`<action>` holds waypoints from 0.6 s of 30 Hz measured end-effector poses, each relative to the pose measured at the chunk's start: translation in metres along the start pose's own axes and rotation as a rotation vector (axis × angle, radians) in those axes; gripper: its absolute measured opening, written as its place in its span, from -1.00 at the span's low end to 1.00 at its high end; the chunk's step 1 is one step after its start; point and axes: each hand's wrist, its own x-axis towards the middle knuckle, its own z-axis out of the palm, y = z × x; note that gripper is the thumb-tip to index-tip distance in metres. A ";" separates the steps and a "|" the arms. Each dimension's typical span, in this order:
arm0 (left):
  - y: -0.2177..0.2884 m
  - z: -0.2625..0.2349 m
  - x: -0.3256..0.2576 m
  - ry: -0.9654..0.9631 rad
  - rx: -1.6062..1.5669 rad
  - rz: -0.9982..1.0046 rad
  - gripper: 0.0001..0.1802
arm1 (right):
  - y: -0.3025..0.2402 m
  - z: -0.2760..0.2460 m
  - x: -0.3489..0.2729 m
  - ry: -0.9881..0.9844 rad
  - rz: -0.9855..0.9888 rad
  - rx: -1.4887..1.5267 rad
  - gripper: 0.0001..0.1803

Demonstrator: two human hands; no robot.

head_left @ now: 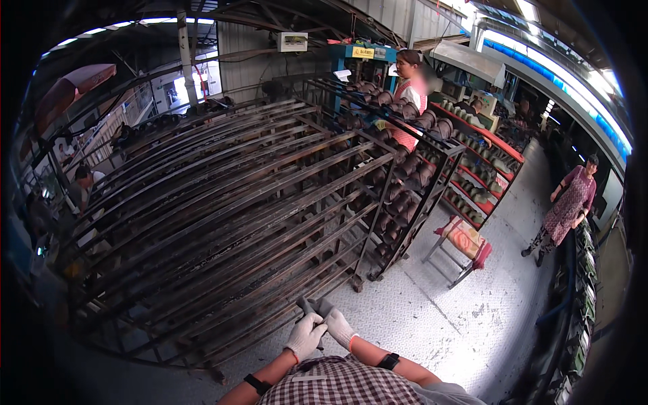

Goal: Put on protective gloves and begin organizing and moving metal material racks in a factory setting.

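Just in front of my checked apron (344,385), both hands meet in white knitted gloves. My left hand (307,335) is closed, its thumb and fingers pinching the lower part of a dark grey, two-lobed piece (316,307). On the other side, my right hand (339,328) is also closed on that piece. It looks soft, with two rounded ends sticking up past my fingers. Whether it is one thing or two, I cannot tell. A small dark end (320,347) shows below the gloves. Each wrist wears a black band.
Long metal rack rails (223,223) stretch ahead and left. Beyond them are a rack of brown shoe-shaped pieces (398,182) and a red-shelved cart (479,175). A cloth-covered stool (464,246) stands right on the metal floor (432,317). One person (570,202) stands beside a conveyor (582,304); another (410,91) is behind the racks.
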 end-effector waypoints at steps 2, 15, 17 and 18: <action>0.000 0.000 0.000 0.000 0.027 -0.002 -0.84 | 0.013 0.001 0.000 -0.011 0.038 0.042 -0.63; 0.041 -0.017 -0.002 0.116 0.591 -0.072 -0.55 | -0.008 -0.012 0.015 0.056 0.066 -0.063 -0.53; 0.046 -0.019 -0.002 0.119 0.671 -0.118 -0.48 | -0.003 -0.008 0.011 0.067 0.083 0.072 -0.57; 0.048 -0.019 -0.002 0.128 0.708 -0.137 -0.41 | -0.006 -0.004 0.011 0.072 0.099 0.207 -0.60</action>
